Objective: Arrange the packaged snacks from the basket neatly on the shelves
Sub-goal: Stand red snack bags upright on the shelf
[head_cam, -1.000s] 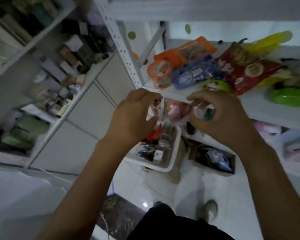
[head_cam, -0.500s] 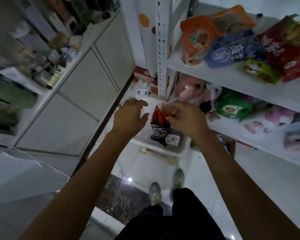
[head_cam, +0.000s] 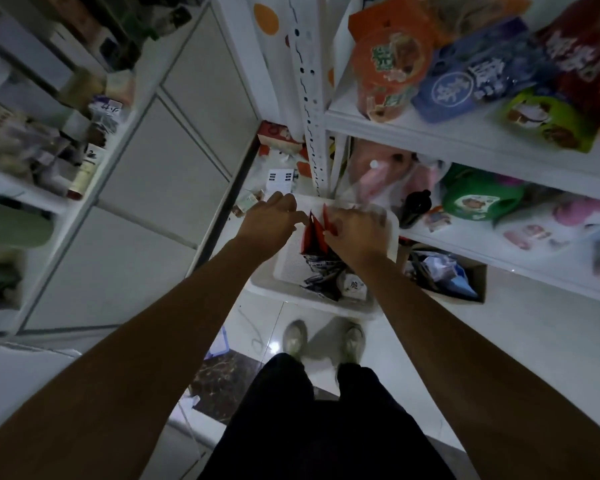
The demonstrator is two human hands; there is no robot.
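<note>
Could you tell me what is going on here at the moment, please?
A person stands over a white basket on the floor, both hands down in it. The right hand pinches red packets; the left hand touches them, its grip unclear. Several snack bags already lie on the shelf above.

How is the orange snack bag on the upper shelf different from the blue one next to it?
The orange snack bag sits nearest the upright post; the blue snack bag lies to its right. The orange one shows a round food picture with green lettering, the blue one a pale round emblem and white characters. Both lie on the upper shelf, lower ends near its front edge.
</note>
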